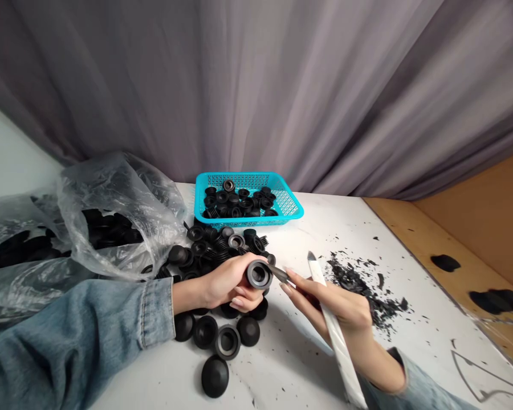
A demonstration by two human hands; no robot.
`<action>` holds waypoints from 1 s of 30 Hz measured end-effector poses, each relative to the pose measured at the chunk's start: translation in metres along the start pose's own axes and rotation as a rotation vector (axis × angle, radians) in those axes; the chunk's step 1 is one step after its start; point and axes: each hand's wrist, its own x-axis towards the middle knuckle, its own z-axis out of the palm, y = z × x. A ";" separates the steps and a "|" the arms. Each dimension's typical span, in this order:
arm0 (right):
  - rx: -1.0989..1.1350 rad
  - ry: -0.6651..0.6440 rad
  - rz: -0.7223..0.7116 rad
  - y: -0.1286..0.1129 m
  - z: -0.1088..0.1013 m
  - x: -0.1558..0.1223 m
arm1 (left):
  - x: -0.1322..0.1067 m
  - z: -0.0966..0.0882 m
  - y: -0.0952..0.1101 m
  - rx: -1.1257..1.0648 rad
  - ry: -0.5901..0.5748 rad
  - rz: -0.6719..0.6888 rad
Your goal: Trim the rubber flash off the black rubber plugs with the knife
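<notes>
Cap [259,274] pinched in L hand [226,283] (blade [279,274] touching).

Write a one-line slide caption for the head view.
The left hand grips a black cap while the right hand holds a thin blade at its rim, turquoise basket behind.

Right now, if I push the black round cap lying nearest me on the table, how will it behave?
The black cap lies dome up, so it would probably slide, not roll. It looks like rubber, so likely light and grippy on the white table. The shavings suggest soft, slightly yielding material.
</notes>
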 end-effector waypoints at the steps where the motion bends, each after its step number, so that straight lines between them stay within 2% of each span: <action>1: -0.002 -0.002 -0.004 0.000 0.000 0.000 | 0.000 0.001 0.000 0.012 0.009 -0.009; 7: -0.038 0.043 0.023 0.005 0.002 -0.002 | 0.001 0.005 0.001 -0.056 0.079 -0.025; 11: -0.199 0.132 0.017 0.027 0.008 -0.010 | 0.001 0.005 0.000 -0.063 0.111 0.155; 14: -0.328 0.069 -0.015 0.046 0.014 -0.016 | -0.001 0.004 -0.004 0.055 0.113 0.307; 17: -0.449 -0.006 -0.041 0.055 0.016 -0.020 | -0.006 0.003 -0.008 0.249 0.102 0.381; 22: -0.626 -0.157 -0.036 0.051 0.017 -0.022 | -0.013 0.008 -0.009 0.509 0.199 0.370; 27: -0.614 -0.285 0.024 0.052 0.019 -0.023 | -0.013 0.009 -0.010 0.613 0.281 0.336; 30: -0.529 -0.241 0.073 0.047 0.015 -0.017 | -0.012 0.008 -0.012 0.656 0.324 0.364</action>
